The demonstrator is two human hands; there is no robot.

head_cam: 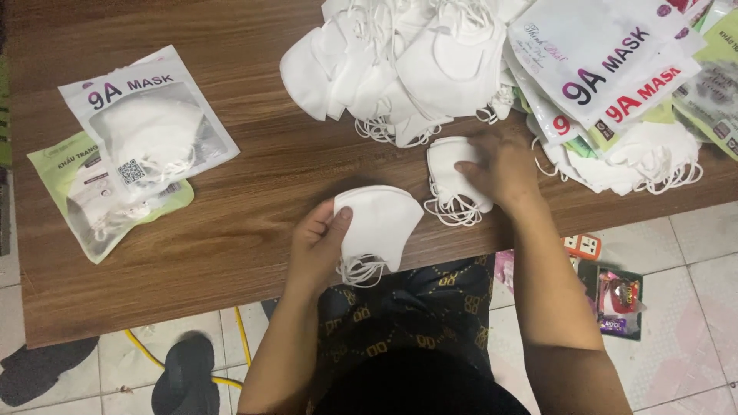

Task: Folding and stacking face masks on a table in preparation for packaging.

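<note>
**Masks Sorted at a Wooden Table**

Dark wood grain is seen across the table (254,154) in the head view, with pale floor tiles below its near edge. All places are given from the big heap of loose white masks (400,61), which is piled at the table's far side.

A small stack of folded masks (377,223) is held just nearer than the heap, at the table's near edge. It is gripped by the left hand (319,246), whose thumb is laid over the top face while the other fingers are curled underneath; the ear loops are left dangling past the edge. A second small mask stack (453,173) is lying directly below the heap's front rim and is pressed down by the right hand (500,165), its fingers held close together and flat on the fabric.

Right of the heap, printed mask pouches (607,61) are fanned over more loose masks. Well to the left of the heap, two filled pouches (138,146) are laid overlapping.

Slippage is judged to be the main risk: the held stack overhangs the edge and is gripped at one side only, so layers could be shed to the floor. Loops from both stacks could also be tangled where they trail close together.
</note>
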